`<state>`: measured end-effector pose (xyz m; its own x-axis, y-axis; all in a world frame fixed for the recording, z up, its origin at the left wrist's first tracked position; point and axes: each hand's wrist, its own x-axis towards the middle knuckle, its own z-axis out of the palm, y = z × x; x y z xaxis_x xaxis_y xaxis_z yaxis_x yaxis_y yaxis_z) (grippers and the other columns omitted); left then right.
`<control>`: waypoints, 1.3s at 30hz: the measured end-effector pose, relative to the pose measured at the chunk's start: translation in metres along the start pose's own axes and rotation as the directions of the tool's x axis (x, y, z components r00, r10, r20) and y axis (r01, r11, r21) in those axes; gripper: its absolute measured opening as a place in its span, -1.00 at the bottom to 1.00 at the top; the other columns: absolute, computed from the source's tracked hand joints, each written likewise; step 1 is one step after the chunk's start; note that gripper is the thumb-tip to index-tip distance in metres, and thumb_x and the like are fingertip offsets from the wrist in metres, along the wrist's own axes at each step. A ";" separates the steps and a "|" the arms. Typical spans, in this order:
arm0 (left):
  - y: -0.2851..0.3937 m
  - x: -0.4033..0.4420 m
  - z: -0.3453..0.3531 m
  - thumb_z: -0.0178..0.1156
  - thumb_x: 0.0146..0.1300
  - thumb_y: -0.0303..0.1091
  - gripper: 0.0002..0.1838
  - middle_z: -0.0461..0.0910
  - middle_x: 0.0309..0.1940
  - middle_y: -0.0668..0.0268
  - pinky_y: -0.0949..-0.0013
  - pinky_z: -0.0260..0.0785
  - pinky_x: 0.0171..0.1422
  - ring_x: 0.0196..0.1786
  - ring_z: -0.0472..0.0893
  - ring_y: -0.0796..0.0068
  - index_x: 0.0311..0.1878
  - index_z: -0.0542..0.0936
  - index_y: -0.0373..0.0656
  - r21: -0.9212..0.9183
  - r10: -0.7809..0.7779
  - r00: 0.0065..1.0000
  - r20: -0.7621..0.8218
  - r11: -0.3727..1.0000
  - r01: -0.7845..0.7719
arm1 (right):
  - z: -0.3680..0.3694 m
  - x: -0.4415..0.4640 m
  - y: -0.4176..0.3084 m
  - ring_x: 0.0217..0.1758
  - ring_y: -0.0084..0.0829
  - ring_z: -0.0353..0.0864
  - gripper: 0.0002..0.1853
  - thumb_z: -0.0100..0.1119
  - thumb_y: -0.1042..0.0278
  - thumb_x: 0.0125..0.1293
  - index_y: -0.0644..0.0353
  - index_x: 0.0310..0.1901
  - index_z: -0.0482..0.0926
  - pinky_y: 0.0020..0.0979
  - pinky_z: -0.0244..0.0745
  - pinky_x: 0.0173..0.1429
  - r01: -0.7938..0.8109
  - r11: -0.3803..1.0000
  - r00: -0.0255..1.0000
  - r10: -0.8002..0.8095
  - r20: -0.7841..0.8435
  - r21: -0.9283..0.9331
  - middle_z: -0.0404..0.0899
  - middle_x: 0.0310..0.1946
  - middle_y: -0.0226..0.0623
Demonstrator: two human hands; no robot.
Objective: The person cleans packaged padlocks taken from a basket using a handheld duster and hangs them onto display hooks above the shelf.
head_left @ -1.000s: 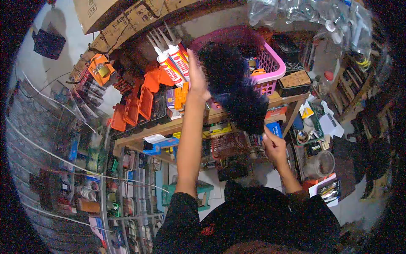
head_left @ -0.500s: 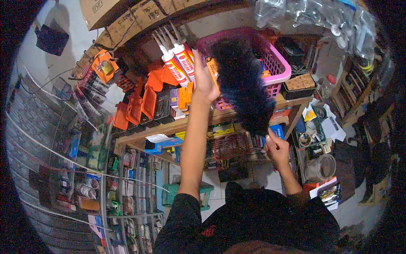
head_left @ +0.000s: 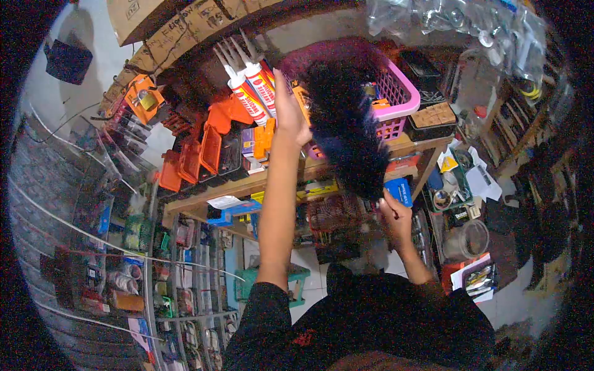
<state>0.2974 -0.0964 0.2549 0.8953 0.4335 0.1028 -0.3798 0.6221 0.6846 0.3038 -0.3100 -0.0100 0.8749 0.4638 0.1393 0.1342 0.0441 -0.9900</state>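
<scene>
A dark fluffy duster [head_left: 349, 133] slants across the front of the pink basket [head_left: 406, 109], hiding part of it. My right hand [head_left: 396, 217] is closed at the duster's lower end, where the grip is mostly hidden. Two white, red and yellow sealant tubes [head_left: 250, 93] with grey nozzles lean at the back of the wooden shelf [head_left: 247, 185]. Against their right side is my left hand [head_left: 289, 114], with one finger stretched upward and the others hidden. An orange pack [head_left: 301, 102] shows between this hand and the duster.
Orange-lidded bins [head_left: 189, 159] and small boxes [head_left: 257, 142] line the shelf to the left. A black tray with tan blocks [head_left: 433, 115] sits right of the basket. Plastic bags [head_left: 458, 25] hang at upper right. A glass display case [head_left: 148, 272] stands at lower left.
The whole view has shifted slightly. My right hand and the duster's lower end have moved a little left. My left hand stays beside the tubes.
</scene>
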 end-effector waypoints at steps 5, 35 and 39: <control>0.002 0.029 -0.045 -0.42 0.20 0.58 0.06 0.63 -0.15 -0.05 0.08 0.49 0.13 -0.09 0.65 0.04 0.08 0.49 -0.39 -0.148 -0.196 0.846 0.496 0.941 0.305 | 0.032 -0.032 0.081 -0.43 -0.60 0.44 -0.70 0.06 0.44 0.41 0.35 0.11 0.53 -0.53 0.36 -0.37 0.188 0.982 0.982 -0.187 -0.025 0.023 0.52 -0.41 -0.42; -0.001 0.047 -0.058 -0.52 0.13 0.63 0.17 0.55 -0.11 -0.28 -0.17 0.43 0.14 -0.01 0.58 -0.21 0.15 0.39 -0.47 0.078 -0.275 0.874 0.401 0.961 0.266 | 0.015 -0.048 0.067 -0.38 -0.50 0.55 -0.68 0.14 0.42 0.31 0.34 0.07 0.57 -0.42 0.44 -0.25 0.280 0.940 0.960 -0.269 0.080 -0.197 0.61 -0.40 -0.24; -0.002 0.046 -0.056 -0.51 0.12 0.65 0.18 0.54 -0.09 -0.30 -0.22 0.42 0.13 0.01 0.57 -0.25 0.16 0.37 -0.48 0.073 -0.280 0.883 0.376 0.959 0.273 | 0.012 -0.047 0.055 -0.28 -0.38 0.62 -0.67 0.14 0.34 0.33 0.39 0.03 0.57 -0.32 0.50 -0.08 0.199 0.976 0.977 -0.189 0.102 -0.089 0.67 -0.24 -0.09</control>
<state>0.3260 -0.0406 0.2178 0.9846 -0.0361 0.1708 -0.1034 0.6676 0.7373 0.2645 -0.3184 -0.0711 0.7818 0.5344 0.3212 0.3462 0.0562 -0.9365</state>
